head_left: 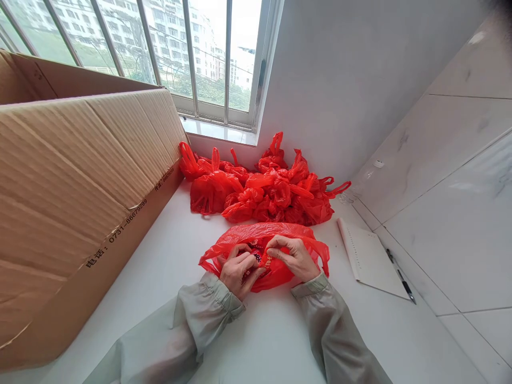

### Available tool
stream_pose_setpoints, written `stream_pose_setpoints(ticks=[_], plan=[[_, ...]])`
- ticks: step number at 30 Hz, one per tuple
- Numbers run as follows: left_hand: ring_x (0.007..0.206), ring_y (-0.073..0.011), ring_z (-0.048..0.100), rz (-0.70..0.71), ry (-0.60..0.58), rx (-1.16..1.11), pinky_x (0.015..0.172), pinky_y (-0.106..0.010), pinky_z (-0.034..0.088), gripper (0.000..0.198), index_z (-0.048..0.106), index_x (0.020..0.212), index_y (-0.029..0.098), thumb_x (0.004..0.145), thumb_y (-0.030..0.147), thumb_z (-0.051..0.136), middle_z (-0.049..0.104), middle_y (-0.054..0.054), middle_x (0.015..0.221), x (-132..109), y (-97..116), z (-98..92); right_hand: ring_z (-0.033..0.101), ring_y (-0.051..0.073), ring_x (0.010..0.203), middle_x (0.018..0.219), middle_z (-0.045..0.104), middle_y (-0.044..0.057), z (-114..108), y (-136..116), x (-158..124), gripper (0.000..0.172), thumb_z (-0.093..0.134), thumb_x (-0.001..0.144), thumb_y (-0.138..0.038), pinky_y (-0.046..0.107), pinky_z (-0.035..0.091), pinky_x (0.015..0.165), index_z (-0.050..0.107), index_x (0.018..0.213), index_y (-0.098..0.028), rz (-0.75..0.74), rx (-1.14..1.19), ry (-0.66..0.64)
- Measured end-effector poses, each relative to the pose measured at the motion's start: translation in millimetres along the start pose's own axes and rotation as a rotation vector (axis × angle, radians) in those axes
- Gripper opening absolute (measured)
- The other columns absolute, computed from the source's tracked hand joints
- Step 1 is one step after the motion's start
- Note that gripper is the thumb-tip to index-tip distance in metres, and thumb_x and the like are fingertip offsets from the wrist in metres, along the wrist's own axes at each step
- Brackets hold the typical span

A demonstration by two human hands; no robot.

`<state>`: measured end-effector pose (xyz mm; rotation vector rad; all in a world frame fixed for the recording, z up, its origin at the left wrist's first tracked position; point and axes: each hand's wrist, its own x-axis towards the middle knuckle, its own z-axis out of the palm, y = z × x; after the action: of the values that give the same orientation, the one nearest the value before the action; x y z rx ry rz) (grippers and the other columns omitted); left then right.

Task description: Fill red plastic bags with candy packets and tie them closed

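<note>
Window [208, 53] top left has metal bars [227, 64] running down it, pale apartment blocks [168, 21] and some greenery [240, 98] outside, sky pretty blown out. Shiny sill [216, 130] underneath. Plain greyish wall [340, 64] next to that, then marble-look tiles [460, 176] with dark seams on the right. Surface [272, 336] is just white, daylight coming in.

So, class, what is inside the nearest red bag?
Red printed items show inside the nearest red bag. The left hand and right hand cover part of the interior; its bottom is hidden.
</note>
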<state>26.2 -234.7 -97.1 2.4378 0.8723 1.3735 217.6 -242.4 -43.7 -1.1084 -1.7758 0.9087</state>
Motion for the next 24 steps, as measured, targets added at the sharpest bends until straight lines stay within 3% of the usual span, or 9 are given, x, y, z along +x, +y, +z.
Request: stream_pose_setpoints(ticks=[5, 7, 10, 14, 17, 19, 21, 24], plan=[[0.088, -0.0206, 0.056, 0.106, 0.074, 0.118, 0.075, -0.03, 0.05, 0.02, 0.055, 0.071, 0.02, 0.091, 0.017, 0.055, 0.059, 0.0, 0.065, 1.8, 7.3, -1.6, 0.056, 0.016, 0.073, 0.079, 0.063, 0.0, -10.3, 8.9, -0.1, 0.024, 0.05, 0.093, -0.04, 0.025, 0.043, 0.069, 0.063, 0.084, -0.021, 0.033, -0.172, 0.167], [0.089, -0.0211, 0.057, 0.138, 0.086, 0.157, 0.076, -0.031, 0.048, 0.018, 0.056, 0.073, 0.02, 0.091, 0.016, 0.056, 0.061, 0.0, 0.066, 1.7, 10.5, -2.7, 0.057, 0.016, 0.071, 0.078, 0.065, 0.0, -13.1, 14.9, -0.3, 0.025, 0.047, 0.094, -0.038, 0.025, 0.044, 0.067, 0.064, 0.084, -0.022, 0.066, -0.255, 0.109], [0.086, -0.0211, 0.061, 0.172, 0.102, 0.197, 0.078, -0.034, 0.045, 0.014, 0.058, 0.078, 0.02, 0.09, 0.014, 0.058, 0.064, 0.001, 0.067, 1.5, 14.1, -4.3, 0.065, 0.019, 0.084, 0.091, 0.072, 0.005, -11.4, 24.6, 0.6, 0.023, 0.047, 0.095, -0.03, 0.029, 0.048, 0.077, 0.068, 0.095, -0.021, 0.094, -0.383, 0.016], [0.085, -0.02, 0.06, 0.255, 0.117, 0.163, 0.079, -0.033, 0.051, 0.013, 0.061, 0.088, 0.019, 0.088, 0.007, 0.056, 0.067, -0.002, 0.075, 3.8, 16.4, -8.7, 0.068, 0.025, 0.099, 0.107, 0.074, 0.012, -8.0, 29.0, 2.3, 0.03, 0.045, 0.096, -0.024, 0.036, 0.05, 0.089, 0.069, 0.113, -0.018, 0.12, -0.517, 0.059], [0.088, -0.0215, 0.06, 0.396, 0.162, 0.213, 0.079, -0.033, 0.054, 0.021, 0.062, 0.099, 0.017, 0.087, 0.003, 0.053, 0.069, -0.006, 0.083, 7.4, 16.8, -24.8, 0.069, 0.023, 0.098, 0.103, 0.075, 0.009, -7.3, 18.8, -3.9, 0.028, 0.046, 0.096, -0.02, 0.035, 0.052, 0.089, 0.071, 0.108, -0.02, 0.042, -0.477, 0.028], [0.093, -0.0238, 0.061, 0.416, 0.218, 0.345, 0.082, -0.036, 0.054, 0.026, 0.062, 0.106, 0.017, 0.085, 0.003, 0.054, 0.069, -0.009, 0.092, 7.2, 16.4, -44.8, 0.07, 0.021, 0.094, 0.1, 0.076, 0.006, -7.2, 7.2, -15.2, 0.026, 0.048, 0.095, -0.019, 0.033, 0.053, 0.087, 0.073, 0.104, -0.021, -0.043, -0.468, 0.032], [0.101, -0.0281, 0.06, 0.282, 0.296, 0.524, 0.087, -0.042, 0.052, 0.029, 0.061, 0.113, 0.017, 0.084, 0.01, 0.062, 0.067, -0.013, 0.104, 2.0, 15.1, -68.3, 0.069, 0.02, 0.093, 0.099, 0.075, 0.005, -9.5, -4.4, -31.1, 0.025, 0.049, 0.096, -0.021, 0.032, 0.053, 0.086, 0.072, 0.102, -0.023, -0.145, -0.476, 0.144], [0.102, -0.033, 0.061, -0.154, 0.334, 0.615, 0.088, -0.051, 0.05, 0.047, 0.055, 0.123, 0.016, 0.084, 0.04, 0.066, 0.063, -0.018, 0.114, -14.6, 11.6, -96.0, 0.064, 0.022, 0.104, 0.107, 0.071, 0.006, -20.4, -13.0, -55.6, 0.024, 0.05, 0.096, -0.027, 0.037, 0.05, 0.095, 0.069, 0.111, -0.026, -0.18, -0.582, 0.521]])
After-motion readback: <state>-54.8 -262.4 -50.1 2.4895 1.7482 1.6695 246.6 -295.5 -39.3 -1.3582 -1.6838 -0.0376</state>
